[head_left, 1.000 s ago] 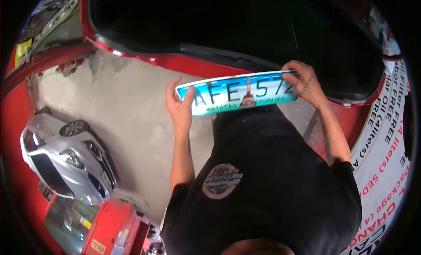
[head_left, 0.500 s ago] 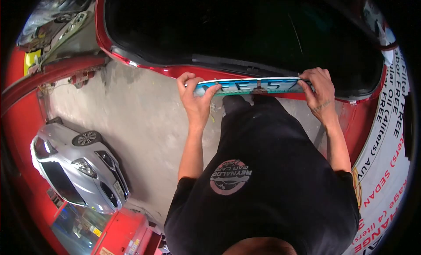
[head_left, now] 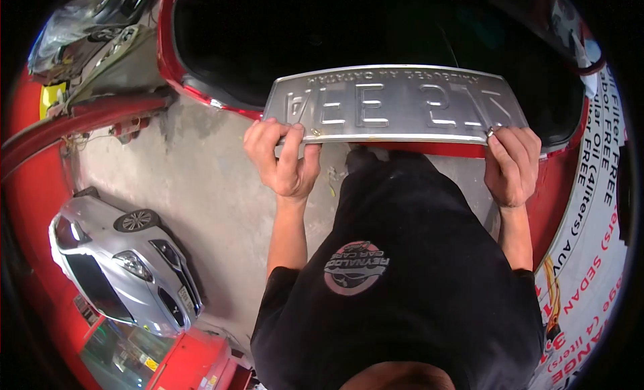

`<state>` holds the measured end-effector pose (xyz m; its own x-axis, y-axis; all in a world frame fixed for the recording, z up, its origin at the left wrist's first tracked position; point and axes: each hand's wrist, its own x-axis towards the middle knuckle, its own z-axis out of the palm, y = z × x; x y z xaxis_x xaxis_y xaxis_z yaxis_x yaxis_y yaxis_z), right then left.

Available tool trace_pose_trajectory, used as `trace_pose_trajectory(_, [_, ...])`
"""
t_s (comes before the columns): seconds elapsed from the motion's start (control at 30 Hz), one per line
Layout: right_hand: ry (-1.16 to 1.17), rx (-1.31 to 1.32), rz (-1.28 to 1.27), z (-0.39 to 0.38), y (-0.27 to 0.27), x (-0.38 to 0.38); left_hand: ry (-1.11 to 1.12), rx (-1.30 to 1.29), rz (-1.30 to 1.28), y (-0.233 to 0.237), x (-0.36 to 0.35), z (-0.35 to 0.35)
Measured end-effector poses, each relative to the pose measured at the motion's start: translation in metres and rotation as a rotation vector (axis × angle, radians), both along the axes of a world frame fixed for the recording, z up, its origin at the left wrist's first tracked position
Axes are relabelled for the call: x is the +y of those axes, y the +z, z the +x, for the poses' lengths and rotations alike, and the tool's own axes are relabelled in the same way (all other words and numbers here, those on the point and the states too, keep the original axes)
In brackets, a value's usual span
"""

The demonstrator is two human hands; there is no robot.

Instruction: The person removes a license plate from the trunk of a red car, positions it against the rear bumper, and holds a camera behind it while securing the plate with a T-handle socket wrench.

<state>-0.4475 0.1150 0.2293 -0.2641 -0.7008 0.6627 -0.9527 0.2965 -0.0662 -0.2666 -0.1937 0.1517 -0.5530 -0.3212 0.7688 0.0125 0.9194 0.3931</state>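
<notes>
A licence plate [head_left: 402, 108] is held up between my two hands, its bare silver back with raised mirrored characters facing me. My left hand [head_left: 283, 158] is closed on the plate's lower left corner, fingertips over the back. At the lower right corner, my right hand [head_left: 513, 163] grips the edge; a small shiny bit shows by its fingertips, too small to name. Just beyond the plate lies the open rear of a red car [head_left: 166, 37], its inside very dark. The plate hides part of the car's rear edge.
A silver car [head_left: 121, 259] stands on the grey concrete floor [head_left: 221, 222] to the left. A red vehicle [head_left: 191, 360] is at lower left. On the right hangs a printed banner [head_left: 583, 256]. A red panel [head_left: 94, 121] juts in at upper left.
The plate has been tilted from nearly edge-on, with its blue-green lettered face partly showing, so that its silver back now faces me. Both hands have turned with it and moved slightly apart.
</notes>
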Motion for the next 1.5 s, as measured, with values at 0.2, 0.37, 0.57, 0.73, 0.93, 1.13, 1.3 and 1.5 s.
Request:
trace_pose_trajectory(0.2, [0.068, 0.044, -0.04, 0.002, 0.005, -0.008, 0.024, 0.029, -0.126, 0.019, -0.008, 0.013])
trace_pose_trajectory(0.37, [0.067, 0.087, -0.025, 0.002, 0.005, -0.009, 0.004, 0.034, -0.105, 0.017, -0.008, 0.016])
trace_pose_trajectory(0.57, [0.089, 0.115, 0.008, 0.013, 0.021, -0.013, 0.035, 0.046, -0.158, 0.021, -0.014, 0.022])
trace_pose_trajectory(0.73, [0.13, 0.21, 0.028, 0.023, 0.044, -0.031, 0.107, 0.159, -0.257, 0.03, -0.041, 0.014])
trace_pose_trajectory(0.93, [0.163, 0.274, 0.005, 0.018, 0.048, -0.034, 0.119, 0.251, -0.336, 0.044, -0.055, 0.002])
trace_pose_trajectory(1.13, [0.151, 0.3, -0.027, 0.017, 0.051, -0.036, 0.094, 0.279, -0.326, 0.043, -0.055, -0.006])
trace_pose_trajectory(1.3, [0.16, 0.305, -0.046, 0.011, 0.048, -0.035, 0.072, 0.284, -0.298, 0.039, -0.053, -0.012])
trace_pose_trajectory(1.5, [0.148, 0.315, -0.028, 0.006, 0.049, -0.032, 0.025, 0.221, -0.26, 0.04, -0.052, -0.013])
